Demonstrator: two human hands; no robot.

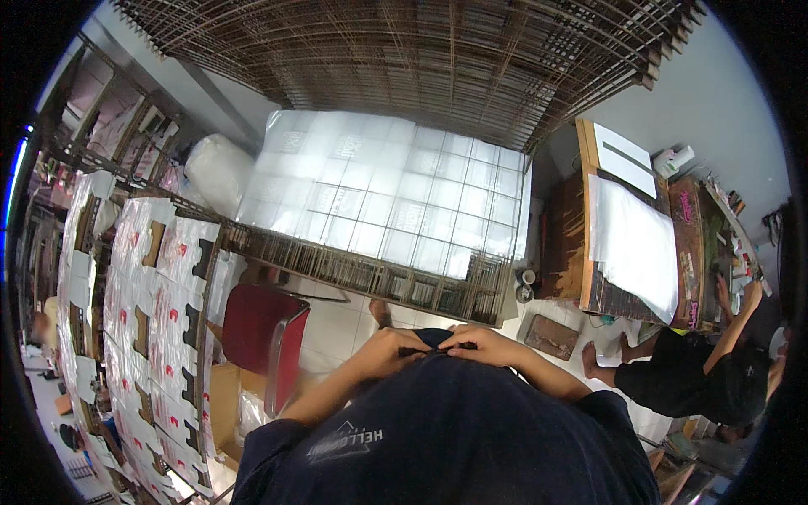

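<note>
Both my hands are at my waist, close together, bent inward over dark cloth. My left hand (391, 351) has its fingers closed on the dark cloth (432, 337) at the front of my waist. From the other side my right hand (481, 344) pinches the same cloth, which may be the shirt hem or a waistband; I cannot tell which. My dark shirt (438, 429) covers the lower middle of the view. Beyond my hands stands a wire rack (497, 295) with translucent printed sheets (362, 185) lying over its grid.
More wire racks (404, 50) are stacked overhead. To the left are a red chair (257, 328), a cardboard box (225, 404) and rows of plastic-wrapped packs (168, 311). On the right, a person in dark clothes (673, 370) works beside a wooden table (589, 278) bearing white sheets (631, 244).
</note>
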